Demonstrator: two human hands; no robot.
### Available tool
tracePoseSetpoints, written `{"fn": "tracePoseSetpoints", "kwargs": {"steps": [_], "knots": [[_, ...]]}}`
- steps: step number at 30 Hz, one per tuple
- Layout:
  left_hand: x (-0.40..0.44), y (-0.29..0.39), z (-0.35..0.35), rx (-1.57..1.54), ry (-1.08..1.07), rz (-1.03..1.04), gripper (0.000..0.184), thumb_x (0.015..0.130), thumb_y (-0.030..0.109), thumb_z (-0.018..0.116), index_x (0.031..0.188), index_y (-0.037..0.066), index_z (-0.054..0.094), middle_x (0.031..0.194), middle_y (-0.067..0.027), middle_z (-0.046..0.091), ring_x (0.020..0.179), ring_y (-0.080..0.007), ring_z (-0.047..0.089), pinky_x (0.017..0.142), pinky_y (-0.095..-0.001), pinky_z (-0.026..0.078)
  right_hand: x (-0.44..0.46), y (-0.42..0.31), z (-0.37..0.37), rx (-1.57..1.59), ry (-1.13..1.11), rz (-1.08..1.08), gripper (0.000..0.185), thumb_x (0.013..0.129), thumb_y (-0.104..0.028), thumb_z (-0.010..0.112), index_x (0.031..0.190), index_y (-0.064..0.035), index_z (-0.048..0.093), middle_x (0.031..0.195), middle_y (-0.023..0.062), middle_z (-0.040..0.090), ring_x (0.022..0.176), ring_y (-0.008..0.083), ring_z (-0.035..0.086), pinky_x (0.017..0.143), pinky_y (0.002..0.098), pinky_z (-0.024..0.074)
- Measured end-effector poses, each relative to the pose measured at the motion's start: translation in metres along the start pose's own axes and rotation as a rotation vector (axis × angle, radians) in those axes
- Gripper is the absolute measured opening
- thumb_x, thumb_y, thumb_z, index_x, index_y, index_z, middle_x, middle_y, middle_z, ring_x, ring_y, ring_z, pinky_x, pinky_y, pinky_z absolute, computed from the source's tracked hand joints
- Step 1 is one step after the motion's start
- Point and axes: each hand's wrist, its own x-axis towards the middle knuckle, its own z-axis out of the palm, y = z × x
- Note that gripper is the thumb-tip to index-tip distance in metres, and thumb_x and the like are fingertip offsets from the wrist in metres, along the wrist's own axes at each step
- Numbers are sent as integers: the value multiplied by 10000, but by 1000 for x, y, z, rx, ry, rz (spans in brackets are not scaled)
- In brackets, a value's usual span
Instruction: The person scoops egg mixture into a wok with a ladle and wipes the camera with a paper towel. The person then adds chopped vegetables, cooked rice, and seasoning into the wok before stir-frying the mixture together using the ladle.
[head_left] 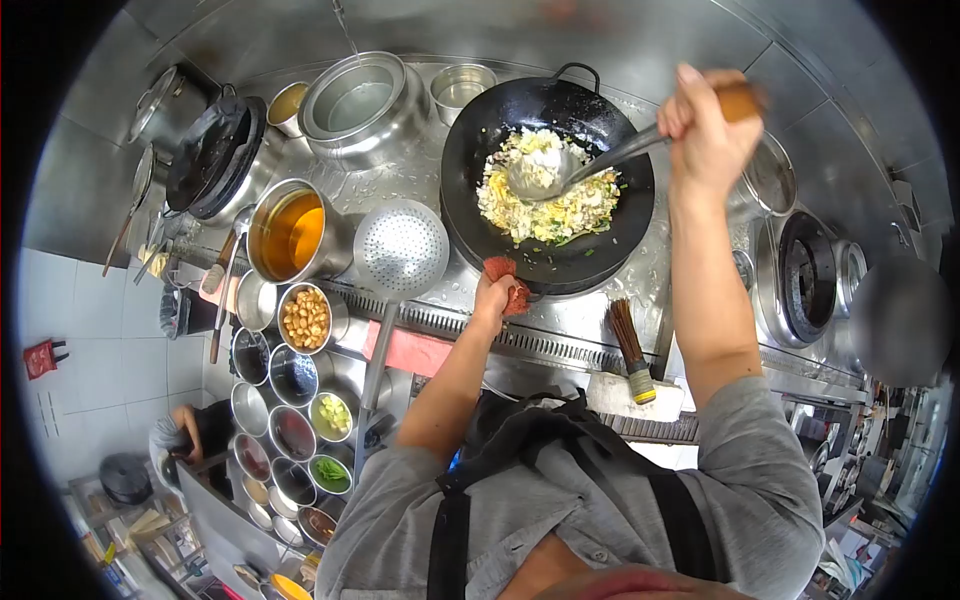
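A large black wok (615,225) sits on the steel stove and holds fried rice (570,215) with yellow egg and green bits. My right hand (708,135) is closed round the wooden handle of a metal ladle (625,150), up at the right of the wok. The ladle's bowl rests in the rice. Down at the wok's near rim, my left hand (492,300) grips a red cloth (515,285) against the wok's near handle, which the cloth mostly hides.
A perforated skimmer (402,248) lies left of the wok, near a pot of amber liquid (262,245). Ingredient tins (293,375) stand lower left. A bamboo brush (628,345) lies near the front edge. Another person (205,430) is at the far lower left.
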Motion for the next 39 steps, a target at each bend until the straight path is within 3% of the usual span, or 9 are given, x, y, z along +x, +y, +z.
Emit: {"fn": "tracePoseSetpoints", "kwargs": {"steps": [4,7,12,17,22,26,33,35,39], "knots": [[-4,5,3,-17,-11,-14,241,781,14,492,1019,46,512,720,-70,568,621,-187,600,528,-366,547,-55,49,-12,-251,-99,110,231,799,-26,672,647,-48,499,570,22,540,507,88,524,498,245,410],[7,-11,-8,50,-40,12,375,768,31,500,1140,70,476,784,-126,611,608,-225,608,481,-390,532,-34,62,-19,-470,-68,-53,212,781,-105,725,669,-38,557,582,8,551,523,78,510,517,235,410],[-11,12,5,-10,-38,-31,272,777,20,490,1047,49,499,738,-94,571,587,-217,608,471,-386,543,-7,25,-15,-169,-6,-115,159,791,5,684,731,-27,541,570,29,561,472,102,533,442,228,407],[-12,10,5,55,-23,-78,269,784,21,486,1051,53,496,759,-95,573,592,-214,610,476,-380,542,-11,52,-15,-168,103,30,158,777,-17,702,729,-38,553,559,29,558,443,102,505,431,241,396],[-2,4,1,24,-6,-11,274,786,20,484,1057,59,490,746,-78,562,587,-203,603,475,-368,524,7,-1,-29,-238,100,-165,169,781,-68,720,721,-38,565,542,31,550,432,104,494,425,248,384],[-4,8,4,17,0,-9,272,779,17,487,1047,60,492,712,-66,544,567,-197,585,457,-364,503,-19,60,-39,-233,242,-79,173,780,-32,713,733,-21,546,555,30,550,458,110,540,421,254,415],[1,2,-4,75,-15,-41,327,771,34,512,1094,72,483,781,-86,572,617,-218,608,496,-390,531,-15,-27,-40,-165,-78,-34,172,800,-63,690,714,-36,544,546,38,523,438,117,480,438,263,392],[6,3,-3,102,-52,-38,352,788,53,515,1136,75,469,816,-106,600,662,-240,644,547,-414,576,-49,10,-46,-535,21,-51,211,774,-110,724,644,-35,576,568,9,562,531,94,531,523,264,420],[4,-3,-7,133,-31,-21,330,792,56,513,1120,63,476,831,-108,600,675,-245,646,550,-407,578,-43,41,-51,-281,-26,-62,177,796,-65,698,685,-28,566,577,14,557,514,91,507,511,241,409]]}}
